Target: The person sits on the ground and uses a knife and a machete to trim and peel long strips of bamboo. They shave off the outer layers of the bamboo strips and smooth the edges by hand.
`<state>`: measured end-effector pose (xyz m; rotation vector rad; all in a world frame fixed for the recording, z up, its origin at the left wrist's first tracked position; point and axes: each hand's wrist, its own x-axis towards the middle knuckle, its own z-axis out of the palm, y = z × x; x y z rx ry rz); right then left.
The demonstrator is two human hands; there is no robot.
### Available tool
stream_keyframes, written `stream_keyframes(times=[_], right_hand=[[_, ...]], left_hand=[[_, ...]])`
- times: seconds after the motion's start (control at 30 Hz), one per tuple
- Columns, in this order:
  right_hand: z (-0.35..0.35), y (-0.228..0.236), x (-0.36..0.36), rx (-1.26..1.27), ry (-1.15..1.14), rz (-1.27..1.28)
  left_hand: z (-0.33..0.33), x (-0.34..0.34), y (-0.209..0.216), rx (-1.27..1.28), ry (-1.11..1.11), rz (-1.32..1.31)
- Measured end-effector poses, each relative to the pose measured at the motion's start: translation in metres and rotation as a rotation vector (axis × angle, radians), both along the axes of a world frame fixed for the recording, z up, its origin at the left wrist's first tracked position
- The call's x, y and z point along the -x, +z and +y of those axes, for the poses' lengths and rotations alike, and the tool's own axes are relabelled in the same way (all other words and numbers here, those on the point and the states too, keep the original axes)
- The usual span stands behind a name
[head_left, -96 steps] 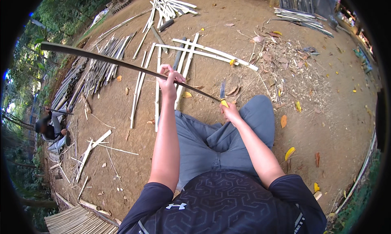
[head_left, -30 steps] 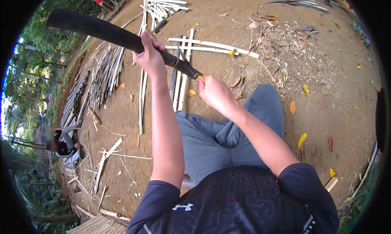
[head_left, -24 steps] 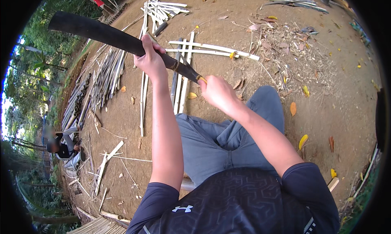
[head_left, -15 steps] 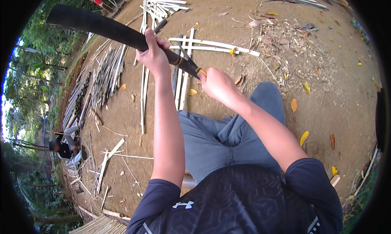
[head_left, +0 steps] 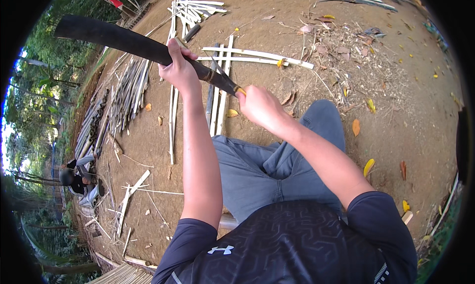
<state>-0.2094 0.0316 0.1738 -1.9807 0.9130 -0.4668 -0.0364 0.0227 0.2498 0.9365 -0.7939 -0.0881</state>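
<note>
My left hand (head_left: 179,71) is closed around a thick dark bamboo pole (head_left: 111,35), its thumb lying along the top. The pole slants from the upper left down toward my right hand (head_left: 263,108). That hand is shut on the light-coloured handle of a knife (head_left: 223,74), whose dark narrow blade lies against the lower end of the pole, next to a pale node ring. How deep the blade sits in the bamboo I cannot tell. Beneath the pole, pale split bamboo strips (head_left: 221,93) lie crossed on the ground.
My bent legs (head_left: 277,170) are close below my hands. Dark bamboo lengths (head_left: 129,93) are heaped at the left, with pale strips (head_left: 198,8) piled farther off. Another person (head_left: 83,180) sits at the far left. Shavings and dry leaves (head_left: 341,51) litter the ground at the upper right.
Both hands, with the pole and knife, have shifted slightly left and down in the view. The knife stays against the pole. The person at the far left has moved their arms.
</note>
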Motion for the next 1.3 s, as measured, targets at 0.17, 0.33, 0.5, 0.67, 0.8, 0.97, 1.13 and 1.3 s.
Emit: stream_keyframes(times=[0.17, 0.33, 0.5, 0.67, 0.8, 0.97, 1.13, 1.3], right_hand=[[-0.022, -0.047, 0.0, 0.059, -0.026, 0.163], [0.0, -0.025, -0.003, 0.023, -0.022, 0.069], [-0.005, -0.041, -0.004, 0.039, -0.029, 0.1], [0.014, -0.056, -0.021, 0.03, -0.105, -0.008], [-0.016, -0.121, -0.001, 0.046, -0.043, 0.275], [-0.017, -0.146, 0.011, 0.057, -0.051, 0.267], [-0.026, -0.144, 0.002, -0.011, -0.08, 0.16], [0.005, -0.096, -0.019, 0.144, -0.072, 0.073]], left_hand=[[-0.002, -0.003, 0.003, 0.044, -0.018, 0.058], [0.004, -0.002, -0.007, 0.041, -0.055, 0.056], [0.016, -0.041, -0.012, 0.071, -0.089, 0.115], [0.014, -0.048, -0.005, 0.018, 0.023, 0.132], [0.028, -0.066, -0.015, 0.074, -0.049, 0.06], [0.042, -0.075, -0.025, 0.062, -0.007, 0.131], [0.037, -0.065, -0.013, 0.034, 0.025, 0.042], [0.045, -0.058, -0.015, 0.034, -0.064, 0.19]])
